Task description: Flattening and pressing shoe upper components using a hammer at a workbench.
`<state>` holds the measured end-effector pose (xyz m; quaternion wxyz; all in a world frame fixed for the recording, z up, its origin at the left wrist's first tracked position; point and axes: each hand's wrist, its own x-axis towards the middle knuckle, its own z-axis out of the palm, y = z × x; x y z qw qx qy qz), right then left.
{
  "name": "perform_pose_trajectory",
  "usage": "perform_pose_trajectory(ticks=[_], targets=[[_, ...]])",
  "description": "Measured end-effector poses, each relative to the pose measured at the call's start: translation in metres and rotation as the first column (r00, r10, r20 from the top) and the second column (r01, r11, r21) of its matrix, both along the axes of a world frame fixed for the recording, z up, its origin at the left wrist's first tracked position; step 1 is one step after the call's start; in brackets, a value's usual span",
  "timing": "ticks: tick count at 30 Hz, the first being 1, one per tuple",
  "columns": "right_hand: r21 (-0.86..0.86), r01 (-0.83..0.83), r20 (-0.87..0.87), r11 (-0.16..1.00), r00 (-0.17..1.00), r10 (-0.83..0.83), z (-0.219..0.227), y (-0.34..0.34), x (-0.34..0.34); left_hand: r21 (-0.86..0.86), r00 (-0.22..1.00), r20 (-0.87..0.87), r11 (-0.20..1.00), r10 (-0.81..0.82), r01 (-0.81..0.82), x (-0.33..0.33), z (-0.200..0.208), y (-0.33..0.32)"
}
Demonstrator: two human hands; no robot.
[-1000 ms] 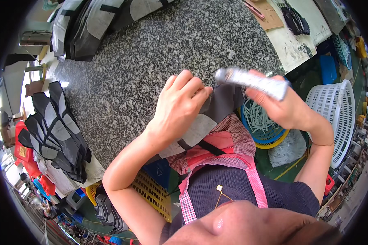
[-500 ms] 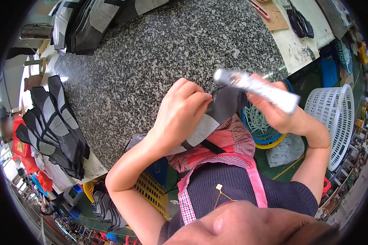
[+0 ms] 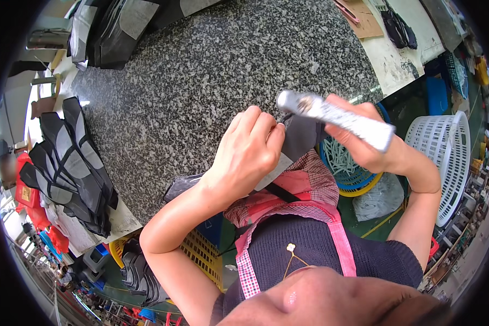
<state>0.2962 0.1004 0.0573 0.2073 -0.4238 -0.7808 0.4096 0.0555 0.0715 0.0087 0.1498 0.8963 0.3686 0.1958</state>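
My left hand [image 3: 246, 148] is closed over the granite tabletop's near edge, its thumb and fingers pinching the edge of a black and grey fabric piece [image 3: 300, 137]. That piece hangs from the edge down over my lap, partly hidden by my hand. In my right hand [image 3: 364, 142] is a silver bar-shaped hand tool [image 3: 342, 119] with a rounded end, slightly blurred. The rounded end is above the fabric's upper edge, close to my left fingertips. Whether it touches the fabric I cannot tell.
Black and grey pieces lie in a pile [image 3: 73, 163] at the left and a stack [image 3: 122, 32] at the far left of the granite table [image 3: 212, 70]. On my right are a basket of pale green strips [image 3: 345, 160] and a white basket [image 3: 443, 163]. A pink-handled tool [image 3: 348, 12] lies far right.
The silver tool has shifted slightly left, toward my left fingertips. My left hand has moved a little to the right and now covers more of the fabric's grey part.
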Motion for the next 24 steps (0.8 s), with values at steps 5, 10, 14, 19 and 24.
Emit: perform_pose_trajectory(ticks=[5, 10, 14, 19, 24], targets=[[-0.199, -0.195, 0.139, 0.960, 0.964, 0.225, -0.005, 0.008, 0.000, -0.527, 0.937, 0.119, 0.821, 0.329, -0.221, -0.010, 0.008, 0.004], [0.073, -0.131, -0.008, 0.989, 0.991, 0.132, -0.007, 0.006, -0.001, -0.244, 0.963, 0.163, 0.954, 0.217, -0.173, -0.008, 0.002, -0.008], [-0.186, -0.270, 0.179, 0.945, 0.936, 0.303, -0.010, -0.006, -0.003, -0.107, 0.986, 0.074, 0.984, 0.151, -0.143, -0.009, 0.004, -0.010], [-0.184, -0.196, 0.131, 0.963, 0.966, 0.221, -0.003, 0.001, -0.008, -0.456, 0.952, 0.105, 0.864, 0.288, -0.211, -0.018, 0.009, -0.014], [0.038, -0.275, 0.112, 0.961, 0.957, 0.269, -0.005, -0.006, -0.010, -0.149, 0.991, 0.046, 0.982, 0.127, -0.119, -0.018, 0.007, -0.031]])
